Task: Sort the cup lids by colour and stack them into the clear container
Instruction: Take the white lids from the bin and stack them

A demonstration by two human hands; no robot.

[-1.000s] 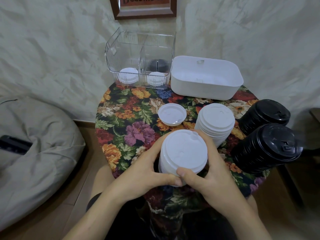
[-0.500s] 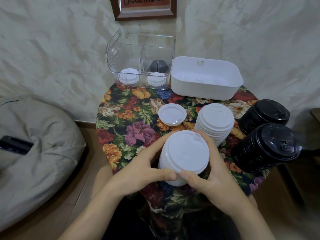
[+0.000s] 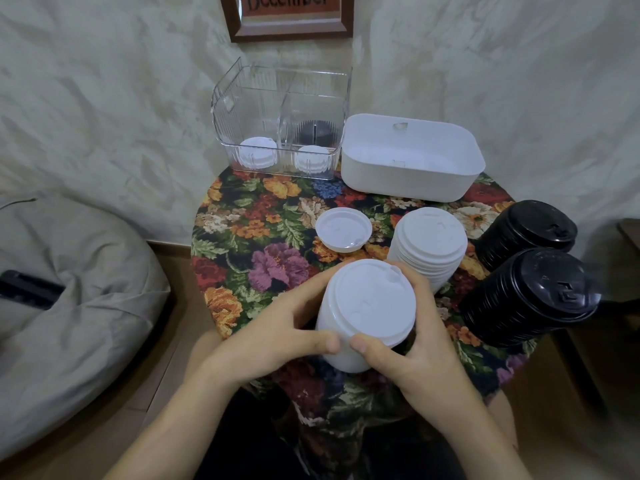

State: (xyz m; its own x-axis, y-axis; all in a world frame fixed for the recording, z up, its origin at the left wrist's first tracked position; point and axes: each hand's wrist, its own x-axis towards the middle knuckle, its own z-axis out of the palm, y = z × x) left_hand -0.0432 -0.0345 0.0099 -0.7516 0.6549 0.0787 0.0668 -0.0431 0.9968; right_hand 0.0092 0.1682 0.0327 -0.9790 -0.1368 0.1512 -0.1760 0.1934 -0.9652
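A floral tablecloth (image 3: 263, 216) is covering the little table. Left hand (image 3: 277, 336) and right hand (image 3: 412, 355) are both wrapping around a white lid stack (image 3: 367, 313) (thumbs nearly touching), clear container (image 3: 280, 95) sitting behind.

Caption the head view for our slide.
Left hand and right hand grip a stack of white plastic cup lids at a floral-clothed table.

A white lid stack (image 3: 370, 306) is at the near side of the bench (image 3: 263, 237), clasped between the left hand (image 3: 277, 337) and the right hand (image 3: 415, 355). Just behind it stands a second white stack (image 3: 429, 240), with a single upturned white lid (image 3: 343, 230) to its left. On the right lean the far black stack (image 3: 530, 230) and the near black stack (image 3: 533, 296). At the back, the clear container (image 3: 277, 98) has left white lids (image 3: 258, 152) and right white lids (image 3: 312, 159) in its front compartments, and black lids (image 3: 317, 131) behind.
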